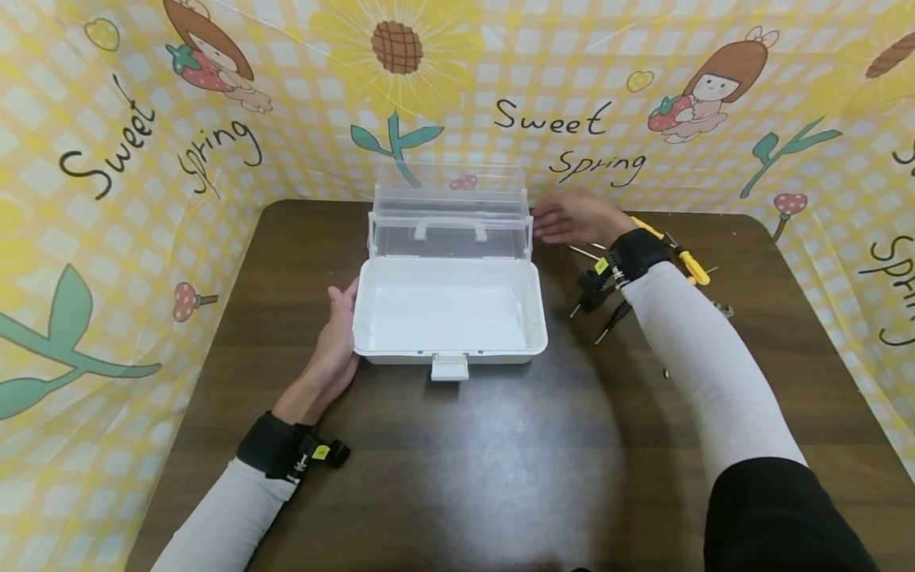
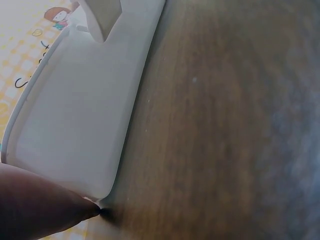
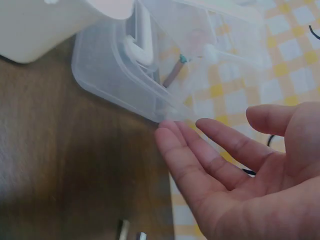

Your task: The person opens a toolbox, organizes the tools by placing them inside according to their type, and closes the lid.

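A white plastic toolbox [image 1: 449, 359] stands open on the table in the head view, with bare inner floor and its front latch [image 1: 449, 369] folded out. Its clear lid [image 1: 450, 242] leans back behind it, with a clear tray [image 1: 450, 204] raised above. My left hand [image 1: 333, 342] rests along the box's left side; a fingertip touches the lower corner in the left wrist view. My right hand [image 1: 577, 216] is by the lid's right edge. In the right wrist view its fingers are extended, palm bare, fingertips right at the clear lid [image 3: 97, 75].
Right of the box, partly under my right forearm, lie several tools: a yellow-handled screwdriver [image 1: 692, 267], black-handled tools [image 1: 593, 287] and a metal wrench-like end [image 1: 725, 310]. A small piece [image 1: 665, 373] lies nearer. A yellow checked cloth [image 1: 457, 95] hangs behind the table [image 1: 465, 477].
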The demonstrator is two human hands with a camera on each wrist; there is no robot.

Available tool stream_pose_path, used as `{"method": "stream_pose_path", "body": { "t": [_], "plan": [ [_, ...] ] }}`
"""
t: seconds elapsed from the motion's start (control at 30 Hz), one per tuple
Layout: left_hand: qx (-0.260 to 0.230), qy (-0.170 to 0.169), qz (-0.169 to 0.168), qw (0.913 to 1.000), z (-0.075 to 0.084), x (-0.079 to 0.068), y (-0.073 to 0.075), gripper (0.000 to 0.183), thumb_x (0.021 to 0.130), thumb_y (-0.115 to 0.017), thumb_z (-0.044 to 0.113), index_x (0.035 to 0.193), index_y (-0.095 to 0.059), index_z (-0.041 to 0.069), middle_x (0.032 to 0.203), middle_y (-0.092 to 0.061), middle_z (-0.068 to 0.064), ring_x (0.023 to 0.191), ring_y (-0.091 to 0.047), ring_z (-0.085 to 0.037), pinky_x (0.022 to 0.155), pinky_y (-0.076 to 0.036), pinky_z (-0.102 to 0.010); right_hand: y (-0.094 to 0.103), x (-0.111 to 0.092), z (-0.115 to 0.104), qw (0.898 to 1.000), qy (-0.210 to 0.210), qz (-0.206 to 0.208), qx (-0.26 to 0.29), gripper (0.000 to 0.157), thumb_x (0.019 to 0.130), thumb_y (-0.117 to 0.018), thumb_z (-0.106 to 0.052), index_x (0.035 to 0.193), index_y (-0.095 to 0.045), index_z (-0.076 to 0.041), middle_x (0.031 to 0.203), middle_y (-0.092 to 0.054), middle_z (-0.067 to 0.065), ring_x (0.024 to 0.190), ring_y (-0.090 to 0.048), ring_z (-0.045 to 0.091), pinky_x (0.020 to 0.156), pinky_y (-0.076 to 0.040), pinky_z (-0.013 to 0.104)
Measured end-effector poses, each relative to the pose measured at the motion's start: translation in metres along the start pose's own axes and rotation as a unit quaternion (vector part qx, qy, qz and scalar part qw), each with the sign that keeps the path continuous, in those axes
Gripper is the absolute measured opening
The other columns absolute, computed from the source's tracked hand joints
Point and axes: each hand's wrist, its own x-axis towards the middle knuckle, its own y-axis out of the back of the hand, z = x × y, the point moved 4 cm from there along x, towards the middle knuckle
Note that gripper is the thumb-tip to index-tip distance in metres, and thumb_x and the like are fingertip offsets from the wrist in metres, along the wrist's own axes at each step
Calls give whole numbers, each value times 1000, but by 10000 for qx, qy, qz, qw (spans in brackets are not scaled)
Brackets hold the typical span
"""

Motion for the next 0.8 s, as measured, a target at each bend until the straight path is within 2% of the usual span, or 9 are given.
{"method": "stream_pose_path", "body": {
  "t": [0.13, 0.3, 0.47, 0.67, 0.8],
  "plan": [
    [-33, 2, -5, 10000, 0, 1, 0, 87, 87, -14, 78, 160, -8, 30, 166, -9, 9, 148, -10, -9, 119, -13, -40, 9, -7, -7, 9988, 206, 10, -444, 48, 97, -58, -24, 137, -48, 1, 136, -53, 20, 125, -51, 37, 106, -40, 47],
    [-32, 60, 32, 10000, -1, 1, 0, 87, 87, -14, 78, 160, -8, 31, 165, -9, 9, 148, -11, -9, 119, -14, -39, 21, -17, -17, 9894, 477, 155, -1364, 45, 94, -64, -29, 129, -56, -3, 125, -60, 16, 115, -59, 31, 100, -47, 42],
    [31, 130, 79, 9999, -1, 1, 0, 87, 87, -13, 78, 160, -8, 32, 165, -9, 10, 148, -10, -9, 119, -13, -39, 30, -21, -22, 9761, 712, 73, -2051, 49, 96, -58, -30, 137, -55, -3, 125, -61, 13, 116, -59, 30, 95, -51, 37],
    [23, 145, 47, 9999, 0, 1, 0, 88, 86, -14, 79, 160, -8, 31, 166, -8, 9, 148, -9, -9, 119, -13, -40, 40, -23, -22, 9509, 966, 101, -2940, 47, 98, -56, -21, 140, -53, -1, 134, -58, 17, 109, -60, 26, 95, -51, 38],
    [34, 92, 29, 9999, 1, 1, 0, 88, 86, -13, 79, 160, -7, 31, 166, -8, 9, 149, -9, -9, 119, -13, -40, 44, -23, -23, 9407, 1124, 90, -3199, 45, 97, -58, -19, 139, -54, -1, 133, -58, 18, 105, -61, 23, 92, -53, 35]
  ]
}}
